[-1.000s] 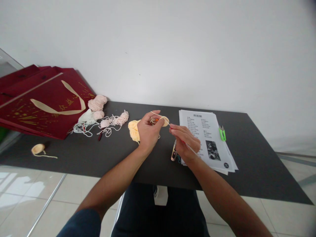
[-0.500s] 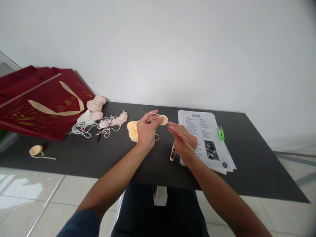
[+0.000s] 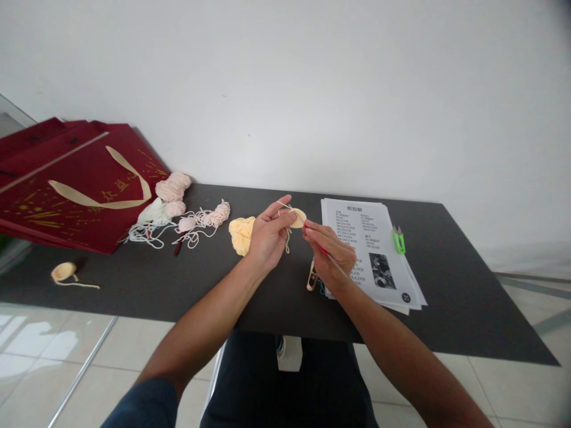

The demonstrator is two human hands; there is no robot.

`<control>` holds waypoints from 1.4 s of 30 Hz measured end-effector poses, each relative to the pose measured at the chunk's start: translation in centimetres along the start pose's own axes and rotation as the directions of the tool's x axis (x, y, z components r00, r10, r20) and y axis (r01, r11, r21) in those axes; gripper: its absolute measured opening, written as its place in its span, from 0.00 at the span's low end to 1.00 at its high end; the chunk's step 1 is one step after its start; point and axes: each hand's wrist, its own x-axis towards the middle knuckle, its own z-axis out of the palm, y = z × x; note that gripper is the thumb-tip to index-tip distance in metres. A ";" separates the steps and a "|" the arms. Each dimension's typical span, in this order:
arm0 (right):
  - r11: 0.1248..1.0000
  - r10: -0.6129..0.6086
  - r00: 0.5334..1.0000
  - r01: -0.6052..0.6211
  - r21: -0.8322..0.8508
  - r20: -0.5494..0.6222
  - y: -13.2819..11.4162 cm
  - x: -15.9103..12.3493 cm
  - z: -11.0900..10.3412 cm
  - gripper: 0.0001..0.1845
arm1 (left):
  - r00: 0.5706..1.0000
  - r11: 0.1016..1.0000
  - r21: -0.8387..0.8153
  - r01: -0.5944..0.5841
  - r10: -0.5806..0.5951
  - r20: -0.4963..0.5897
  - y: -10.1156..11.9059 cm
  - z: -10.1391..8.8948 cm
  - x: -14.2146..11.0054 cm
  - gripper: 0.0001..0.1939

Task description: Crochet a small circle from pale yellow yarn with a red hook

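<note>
Between the thumb and fingers of my left hand [image 3: 269, 235] is a small round crochet piece [image 3: 298, 218] in pale yellow. A strand of yarn runs over the raised index finger of that hand. My right hand [image 3: 330, 248] is closed around a crochet hook [image 3: 324, 249] with a red grip, its shaft end slanting down across the palm. The hook's tip meets the edge of the piece, where the fingers partly hide it. A yellow ball of yarn [image 3: 241, 235] lies on the table just left of my left hand.
Printed sheets [image 3: 392, 279] lie at the right, with green thread snips [image 3: 398, 240] on their edge. Pink and white yarn [image 3: 173, 187] rests by dark red paper bags [image 3: 80, 184]. A small cream crocheted cup [image 3: 63, 271] sits at the left on the dark table [image 3: 187, 291].
My left index finger has lifted slightly, and the crochet piece has shifted a little to the right and down. The yarn loop below my left hand has drawn in. My right hand barely moves.
</note>
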 end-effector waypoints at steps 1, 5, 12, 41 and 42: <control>0.997 0.065 0.998 -0.065 0.047 -0.005 0.0 0.1 0.1 0.18 | 1.000 1.000 -0.013 0.015 -0.015 0.013 0.1 0.0 0.0 0.26; 0.885 0.373 0.928 -0.349 0.309 -0.021 -0.2 0.7 0.4 0.10 | 0.999 1.000 -0.010 0.008 -0.007 0.052 0.4 -0.1 0.1 0.25; 0.695 0.548 0.837 -0.459 0.554 0.006 -0.2 2.8 -0.3 0.08 | 0.998 0.984 0.172 -0.051 0.043 0.051 0.2 -0.1 -0.1 0.31; 0.718 0.541 0.841 -0.472 0.511 0.015 -0.7 3.1 -1.5 0.13 | 0.984 0.940 0.306 -0.150 0.112 0.137 0.7 -0.5 0.0 0.23; 0.710 0.542 0.840 -0.475 0.520 0.027 -0.7 3.1 -1.6 0.13 | 0.985 0.949 0.285 -0.134 0.095 0.145 0.8 -0.5 0.1 0.22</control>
